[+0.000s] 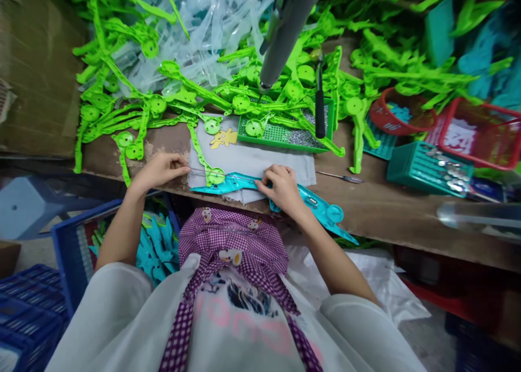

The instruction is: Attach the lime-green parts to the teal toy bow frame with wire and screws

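Observation:
A long blue plastic part (pixel 325 212) lies slantwise along the table's front edge, partly on a grey cloth (pixel 272 163). My right hand (pixel 281 186) is closed over its middle, with thumb and finger pinched at its edge; the hand hides that stretch. A bright green plastic part with a round disc (pixel 215 176) rests on the blue part's left end. Left of it, my left hand (pixel 165 170) pinches the end of a thin, wire-like strand (pixel 199 171) that runs toward the disc. What the strand is made of is too fine to tell.
Piled green parts (pixel 158 104) and clear plastic parts (pixel 195 30) cover the back. A grey powered driver (pixel 280 36) hangs over a green tray (pixel 285 139) of small metal pieces. A black-handled hammer (pixel 319 111), a thin screwdriver (pixel 345 178) and a teal basket (pixel 411 168) sit rightward.

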{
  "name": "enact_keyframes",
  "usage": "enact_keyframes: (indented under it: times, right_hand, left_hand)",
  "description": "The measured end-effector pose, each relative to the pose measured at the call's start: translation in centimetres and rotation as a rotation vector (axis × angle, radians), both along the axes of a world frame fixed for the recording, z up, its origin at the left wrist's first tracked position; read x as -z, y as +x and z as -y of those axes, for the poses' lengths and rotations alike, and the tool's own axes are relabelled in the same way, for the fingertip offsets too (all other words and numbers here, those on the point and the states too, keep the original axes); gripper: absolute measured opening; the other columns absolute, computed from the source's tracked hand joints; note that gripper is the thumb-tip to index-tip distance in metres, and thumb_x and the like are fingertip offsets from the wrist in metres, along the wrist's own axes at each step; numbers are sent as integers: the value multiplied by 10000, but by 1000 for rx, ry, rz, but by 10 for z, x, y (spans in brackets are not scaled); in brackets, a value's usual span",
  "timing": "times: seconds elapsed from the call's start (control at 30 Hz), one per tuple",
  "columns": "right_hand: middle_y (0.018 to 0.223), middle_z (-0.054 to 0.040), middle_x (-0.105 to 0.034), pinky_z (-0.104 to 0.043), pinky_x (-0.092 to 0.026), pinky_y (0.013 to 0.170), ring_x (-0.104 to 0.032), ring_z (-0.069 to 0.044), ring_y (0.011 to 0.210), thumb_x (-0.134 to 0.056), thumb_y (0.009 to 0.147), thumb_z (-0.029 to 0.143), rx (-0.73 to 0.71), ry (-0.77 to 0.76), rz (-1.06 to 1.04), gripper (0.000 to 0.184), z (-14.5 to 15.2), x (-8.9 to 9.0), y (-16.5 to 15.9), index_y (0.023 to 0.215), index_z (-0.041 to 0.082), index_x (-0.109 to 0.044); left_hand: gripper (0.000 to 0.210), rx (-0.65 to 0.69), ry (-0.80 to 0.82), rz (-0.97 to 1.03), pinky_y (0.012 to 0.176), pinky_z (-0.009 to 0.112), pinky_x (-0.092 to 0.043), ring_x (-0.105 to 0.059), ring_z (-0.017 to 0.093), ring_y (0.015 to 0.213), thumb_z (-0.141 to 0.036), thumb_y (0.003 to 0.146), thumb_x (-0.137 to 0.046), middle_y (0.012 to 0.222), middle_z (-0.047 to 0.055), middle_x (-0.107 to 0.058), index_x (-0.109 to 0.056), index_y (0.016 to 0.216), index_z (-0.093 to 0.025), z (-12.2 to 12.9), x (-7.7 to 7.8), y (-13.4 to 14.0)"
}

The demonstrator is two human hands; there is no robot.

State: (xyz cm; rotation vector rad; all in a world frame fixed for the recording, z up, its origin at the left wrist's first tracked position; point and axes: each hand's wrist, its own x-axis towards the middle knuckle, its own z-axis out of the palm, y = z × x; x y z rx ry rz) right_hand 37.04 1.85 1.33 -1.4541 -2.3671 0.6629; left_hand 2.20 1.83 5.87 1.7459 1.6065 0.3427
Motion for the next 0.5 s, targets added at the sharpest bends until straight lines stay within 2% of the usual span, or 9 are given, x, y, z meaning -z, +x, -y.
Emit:
enact_keyframes:
  times: [0.1, 0.2, 0.27, 0.33, 0.5]
  right_hand:
    - [835, -47, -583, -420, -321, 926, -545, -232, 902, -542, 903, 354, 5, 17, 15, 239, 1, 1, 0, 711, 214, -519]
    - [832, -46, -580, -408, -322, 922, -545, -228, 903, -530, 913, 361, 4, 21, 35, 246, 1, 1, 0, 715, 216, -514]
    - [836, -48, -580, -404, -321, 918, -541, -227, 904, -527, 914, 364, 3, 21, 44, 249, 2, 1, 0, 715, 216, -514]
    - [839, -51, -580, -401, -323, 911, -538, -228, 904, -531, 908, 361, 10, 11, 51, 248, 1, 1, -1, 710, 214, -514]
    - [862, -59, -582, -409, -319, 896, -531, -236, 918, -557, 886, 346, 23, -72, 100, 252, -3, -8, -7, 683, 205, -508]
  left_hand:
    - [249, -32, 110, -110, 715, 289, -428, -583, 198, 736, -422, 840, -613, 783, 45, -672, -692, 845, -186, 5, 3, -2]
    - [299, -82, 128, 50, 737, 298, -447, -586, 195, 793, -455, 867, -555, 890, 63, -676, -649, 891, -172, 6, 9, -1]
    - [330, -110, 69, 212, 696, 278, -451, -589, 178, 759, -486, 856, -557, 855, 52, -672, -625, 890, -165, 5, 14, -2]
    - [342, -123, 35, 258, 647, 258, -435, -580, 164, 711, -498, 832, -583, 790, 38, -662, -625, 867, -160, 5, 18, -3]
    - [310, -139, 42, 81, 541, 241, -348, -495, 127, 561, -454, 795, -602, 676, 9, -645, -675, 825, -155, 9, 19, -1]
